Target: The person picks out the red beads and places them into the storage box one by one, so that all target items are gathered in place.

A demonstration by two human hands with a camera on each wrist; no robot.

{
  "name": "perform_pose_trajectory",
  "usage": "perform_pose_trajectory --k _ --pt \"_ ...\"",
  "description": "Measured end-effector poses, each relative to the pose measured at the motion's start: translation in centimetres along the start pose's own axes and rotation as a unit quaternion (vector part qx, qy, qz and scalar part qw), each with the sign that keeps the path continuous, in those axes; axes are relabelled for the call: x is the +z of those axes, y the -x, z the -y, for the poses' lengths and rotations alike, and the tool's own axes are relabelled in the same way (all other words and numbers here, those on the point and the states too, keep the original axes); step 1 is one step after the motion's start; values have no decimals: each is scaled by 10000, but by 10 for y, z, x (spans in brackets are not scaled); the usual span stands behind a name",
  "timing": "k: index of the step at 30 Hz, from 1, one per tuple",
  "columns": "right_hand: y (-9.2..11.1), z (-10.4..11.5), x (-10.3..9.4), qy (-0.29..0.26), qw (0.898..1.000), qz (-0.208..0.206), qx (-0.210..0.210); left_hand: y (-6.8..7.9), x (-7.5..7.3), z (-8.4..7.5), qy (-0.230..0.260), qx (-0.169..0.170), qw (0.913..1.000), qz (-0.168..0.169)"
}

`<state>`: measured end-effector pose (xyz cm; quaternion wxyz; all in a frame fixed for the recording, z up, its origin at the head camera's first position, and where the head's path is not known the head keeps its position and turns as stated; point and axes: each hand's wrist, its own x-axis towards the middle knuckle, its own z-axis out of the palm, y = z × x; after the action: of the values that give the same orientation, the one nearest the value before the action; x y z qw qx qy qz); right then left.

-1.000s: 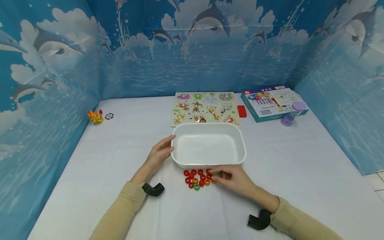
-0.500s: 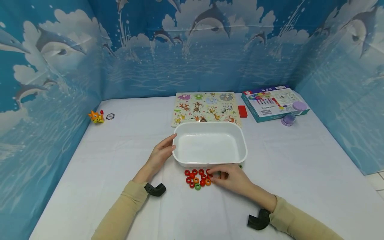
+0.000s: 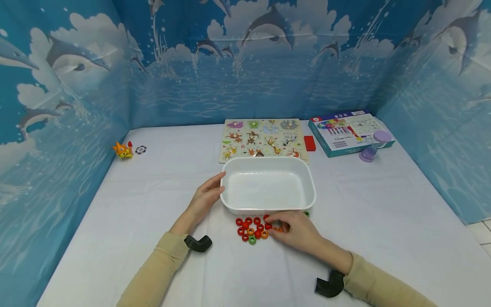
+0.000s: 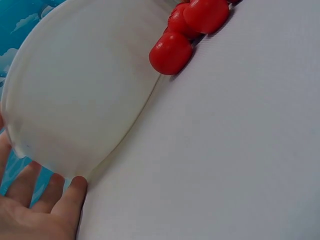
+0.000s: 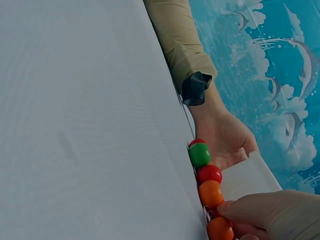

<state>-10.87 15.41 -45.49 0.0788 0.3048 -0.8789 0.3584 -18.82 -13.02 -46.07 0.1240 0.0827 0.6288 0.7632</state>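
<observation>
In the head view my left hand is at the left end of a white plastic tray, fingers extended against its side. The left wrist view shows several fingertips touching the tray's outer wall. Small round beads with holes, red, orange and green, lie in a cluster in front of the tray. My right hand is at the cluster's right side, thumb and index finger beside a red bead. Whether they pinch it is hidden. In the right wrist view the thumb touches the row near an orange bead.
Behind the tray lies an animal puzzle board, with a red block beside it. A toy box and purple-lidded tubs stand back right. A small orange toy figure and a round chip lie back left.
The right hand has stayed near the beads, shifting slightly. A green bead has come into sight behind it, by the tray's front right corner. The left hand has kept its place at the tray.
</observation>
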Motion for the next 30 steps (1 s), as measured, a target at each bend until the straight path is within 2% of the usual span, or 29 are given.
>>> perform_pose_trajectory --k 6,11,16,19,24,27,30 --pt "1 3 1 314 9994 -33 103 1 0 -3 21 -84 9999 77" --pt "0 4 1 480 9988 -93 35 0 -1 -4 -41 -44 9998 167" --pt "0 3 2 451 9989 -132 -26 0 0 -3 -9 -11 9999 110" --pt "1 3 2 358 9988 -247 -203 0 0 -1 -23 12 9999 106" --pt "1 9 -5 -167 9981 -330 -490 0 -1 0 -53 9 10000 67" --pt "-2 21 -17 -872 9953 -140 -385 0 -1 1 -90 6 10000 41" --pt "-12 38 -36 -1572 9868 81 -392 0 -1 1 -111 -6 9999 26"
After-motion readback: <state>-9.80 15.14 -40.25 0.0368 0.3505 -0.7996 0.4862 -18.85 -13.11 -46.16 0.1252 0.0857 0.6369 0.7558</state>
